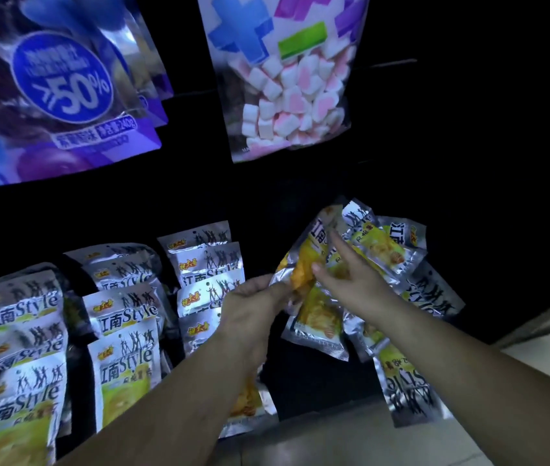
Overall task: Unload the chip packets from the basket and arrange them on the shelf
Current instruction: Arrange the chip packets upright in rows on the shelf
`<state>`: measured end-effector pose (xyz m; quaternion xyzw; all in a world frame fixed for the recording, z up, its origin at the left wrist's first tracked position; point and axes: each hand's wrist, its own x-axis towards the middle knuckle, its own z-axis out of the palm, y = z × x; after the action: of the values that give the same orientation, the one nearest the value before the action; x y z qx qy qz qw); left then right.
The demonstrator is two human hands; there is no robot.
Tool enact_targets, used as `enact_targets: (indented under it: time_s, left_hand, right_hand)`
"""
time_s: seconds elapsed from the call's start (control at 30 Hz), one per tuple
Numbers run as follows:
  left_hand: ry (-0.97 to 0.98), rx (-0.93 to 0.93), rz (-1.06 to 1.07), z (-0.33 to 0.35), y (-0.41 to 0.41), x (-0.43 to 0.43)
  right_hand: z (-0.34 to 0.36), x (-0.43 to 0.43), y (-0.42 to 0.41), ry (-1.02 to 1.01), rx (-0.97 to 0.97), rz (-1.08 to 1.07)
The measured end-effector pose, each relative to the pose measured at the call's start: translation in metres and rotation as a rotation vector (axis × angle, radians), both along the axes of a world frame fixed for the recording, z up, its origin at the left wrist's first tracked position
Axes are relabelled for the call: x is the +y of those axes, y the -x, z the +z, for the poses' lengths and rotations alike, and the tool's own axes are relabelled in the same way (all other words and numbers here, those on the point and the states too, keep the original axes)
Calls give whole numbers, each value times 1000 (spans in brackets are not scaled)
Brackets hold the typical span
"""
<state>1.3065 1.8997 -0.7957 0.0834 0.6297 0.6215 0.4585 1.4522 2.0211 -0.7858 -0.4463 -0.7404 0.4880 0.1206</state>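
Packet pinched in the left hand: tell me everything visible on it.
The held packet is shiny silver foil with a yellow-orange printed panel and dark characters near its upper end. It is crinkled and tilted, with its upper end pointing up and right, over the loose pile of packets on the right of the dark shelf. The left hand pinches its lower-left silver edge. The right hand rests its thumb and straight index finger on the packet's face.
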Motion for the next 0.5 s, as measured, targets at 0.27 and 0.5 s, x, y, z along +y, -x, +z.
enact_targets:
  time_s: [0.27,0.5]
  left_hand:
    - [3,-30,-169,-9,-17,-16]
    - [214,653,-231,-33,-5,-9]
  right_hand:
    - [-4,-13,6,134,262,-173]
    - [-17,-5,8,-58,149,-130]
